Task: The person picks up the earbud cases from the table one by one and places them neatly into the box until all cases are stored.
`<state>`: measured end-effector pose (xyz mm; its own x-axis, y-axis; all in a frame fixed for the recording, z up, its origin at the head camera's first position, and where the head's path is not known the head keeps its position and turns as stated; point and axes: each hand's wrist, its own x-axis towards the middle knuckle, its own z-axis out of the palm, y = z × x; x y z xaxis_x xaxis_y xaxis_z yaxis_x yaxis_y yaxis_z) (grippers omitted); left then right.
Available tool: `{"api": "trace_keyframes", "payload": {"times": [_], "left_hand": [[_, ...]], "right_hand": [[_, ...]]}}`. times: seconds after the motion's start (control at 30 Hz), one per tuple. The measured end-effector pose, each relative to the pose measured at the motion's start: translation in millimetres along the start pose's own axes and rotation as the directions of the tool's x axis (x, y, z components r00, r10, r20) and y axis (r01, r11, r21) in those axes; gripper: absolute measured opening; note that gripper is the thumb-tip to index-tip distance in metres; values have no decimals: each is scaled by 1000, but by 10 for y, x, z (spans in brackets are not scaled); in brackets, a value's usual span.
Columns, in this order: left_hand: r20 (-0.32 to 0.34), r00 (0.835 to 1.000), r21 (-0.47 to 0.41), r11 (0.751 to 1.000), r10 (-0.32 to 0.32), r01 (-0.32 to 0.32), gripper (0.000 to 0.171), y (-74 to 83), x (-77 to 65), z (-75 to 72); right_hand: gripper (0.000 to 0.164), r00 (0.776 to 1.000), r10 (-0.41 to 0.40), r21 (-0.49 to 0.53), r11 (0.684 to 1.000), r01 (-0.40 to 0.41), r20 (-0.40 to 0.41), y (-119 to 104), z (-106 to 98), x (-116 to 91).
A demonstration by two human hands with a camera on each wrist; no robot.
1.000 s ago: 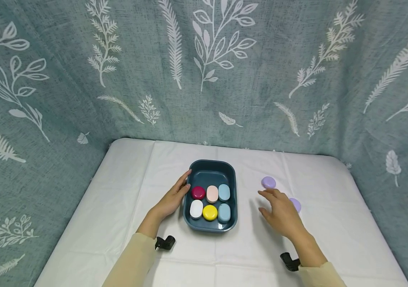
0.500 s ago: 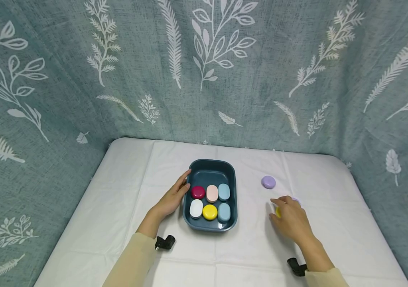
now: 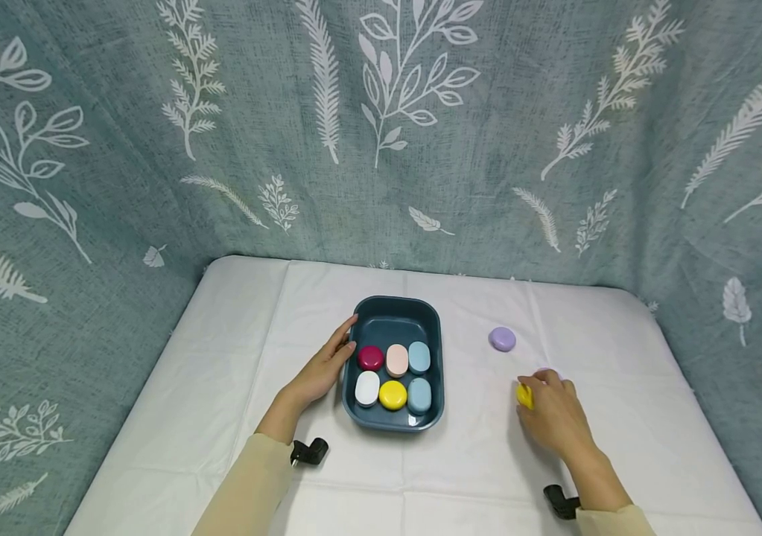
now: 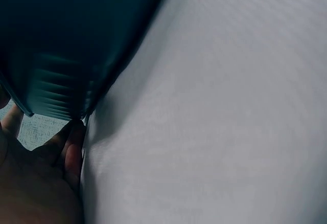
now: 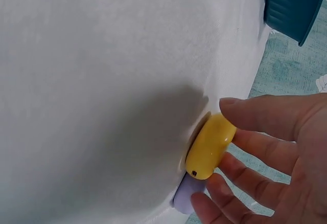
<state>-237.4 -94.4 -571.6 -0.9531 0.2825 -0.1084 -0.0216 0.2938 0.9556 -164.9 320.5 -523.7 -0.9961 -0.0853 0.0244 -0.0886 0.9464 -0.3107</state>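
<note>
My left hand [image 3: 316, 379] lies against the left side of a dark blue rectangular tray [image 3: 437, 335], its fingertips at the rim. Ridged outer wall of the tray [image 4: 56, 88] shows in the left wrist view. My right hand [image 3: 555, 417] pinches a small round yellow case [image 5: 210, 147] between thumb and fingers; the case appears tilted on edge, close to the white cloth. Behind it, a purple case [image 5: 189, 196] is partly covered by the fingers. Another purple round case [image 3: 503, 339] lies on the cloth farther back.
Inside the tray are several small glossy cases: crimson [image 3: 370, 358], pink [image 3: 397, 360], white [image 3: 367, 388], yellow [image 3: 392, 395] and light blue [image 3: 419, 396]. White cloth [image 3: 468, 461] covers the table. A green leaf-patterned curtain [image 3: 381, 208] hangs around its back and sides.
My right hand has moved right and toward me, from near the back purple case to the yellow case, and its fingers have closed on it. The left hand has stayed at the tray.
</note>
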Motion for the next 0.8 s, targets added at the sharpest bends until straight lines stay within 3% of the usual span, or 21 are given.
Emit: {"api": "trace_keyframes", "payload": {"times": [0.43,0.8], "left_hand": [[4,1000,-4,1000,4,-4,52,17,12,4],[6,1000,-13,1000,6,-6,51,10,3,-2]], "right_hand": [[47,999,-40,22,999,40,-25,-28,35,35],[46,996,-79,20,997,80,-30,-216,-94,181]]}}
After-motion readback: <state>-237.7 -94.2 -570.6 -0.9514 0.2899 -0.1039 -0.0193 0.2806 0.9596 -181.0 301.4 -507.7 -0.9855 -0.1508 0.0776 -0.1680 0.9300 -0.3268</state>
